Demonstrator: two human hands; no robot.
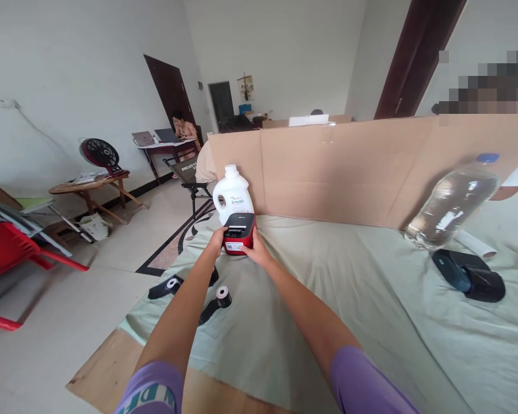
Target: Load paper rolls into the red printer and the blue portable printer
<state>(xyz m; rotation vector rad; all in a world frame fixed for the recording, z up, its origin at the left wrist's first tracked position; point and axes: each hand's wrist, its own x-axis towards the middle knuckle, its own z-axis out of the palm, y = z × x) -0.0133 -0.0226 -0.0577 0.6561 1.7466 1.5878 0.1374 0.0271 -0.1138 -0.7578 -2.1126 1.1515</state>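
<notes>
A small red and black label printer (239, 232) stands on the grey-green cloth (328, 287) covering the table, near its far left corner. My left hand (217, 238) grips the printer's left side. On the printer's right side, my right hand (256, 250) is closed against it. Both arms reach forward from purple sleeves. A white plastic jug (232, 195) stands just behind the printer. Two rolls of black tape (223, 296) lie unrolled on the cloth under my left forearm.
A cardboard wall (349, 167) runs along the table's far edge. At the right are a clear water bottle (453, 201), a black mouse (452, 271) and a black device. Left of the table stand a red chair (8, 253), a fan and a desk with a seated person.
</notes>
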